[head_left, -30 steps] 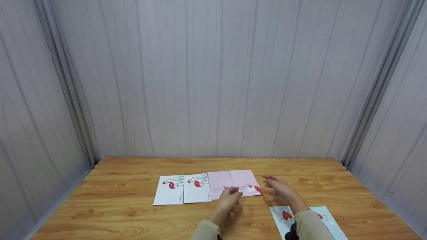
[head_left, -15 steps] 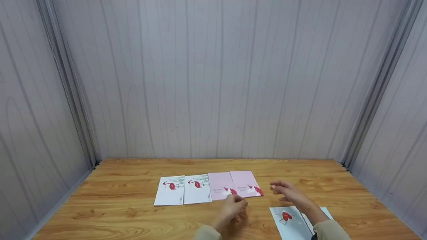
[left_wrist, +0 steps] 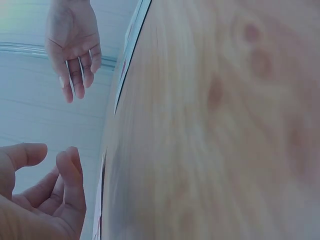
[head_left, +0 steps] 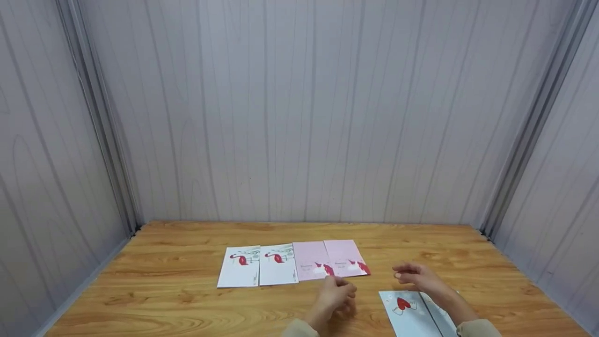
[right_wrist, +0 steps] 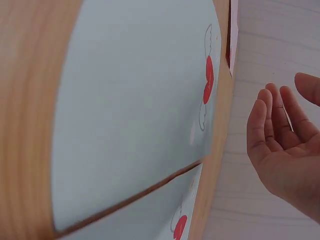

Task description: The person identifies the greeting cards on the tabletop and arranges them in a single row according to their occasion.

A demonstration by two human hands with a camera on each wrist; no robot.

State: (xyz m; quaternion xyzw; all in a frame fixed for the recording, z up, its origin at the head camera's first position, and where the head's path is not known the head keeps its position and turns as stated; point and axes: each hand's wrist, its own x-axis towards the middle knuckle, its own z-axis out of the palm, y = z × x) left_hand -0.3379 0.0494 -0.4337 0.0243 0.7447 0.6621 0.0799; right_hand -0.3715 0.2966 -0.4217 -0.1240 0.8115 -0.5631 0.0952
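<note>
In the head view, my left hand (head_left: 336, 296) hovers over the table just below the pink cards, its fingers loosely bent with nothing between them. My right hand (head_left: 425, 282) is above the top edge of the white heart cards, fingers relaxed and holding nothing. One heart card (head_left: 407, 316) shows a red winged heart; the second heart card (right_wrist: 165, 215) lies beside it across a narrow gap, partly hidden by my right forearm in the head view. Two pink cards with red-and-white figures, the left one (head_left: 309, 257) and the right one (head_left: 340, 252), lie side by side.
Two white flamingo cards, the outer one (head_left: 237, 274) and the inner one (head_left: 277, 274), continue the row to the left of the pink cards. All lie flat on the wood-grain table (head_left: 164, 290). Pale panelled walls (head_left: 299, 117) enclose the table at the back and sides.
Both hands have drifted right and slightly toward the person, off the pink cards and toward the heart cards. The cards have stayed in place.
</note>
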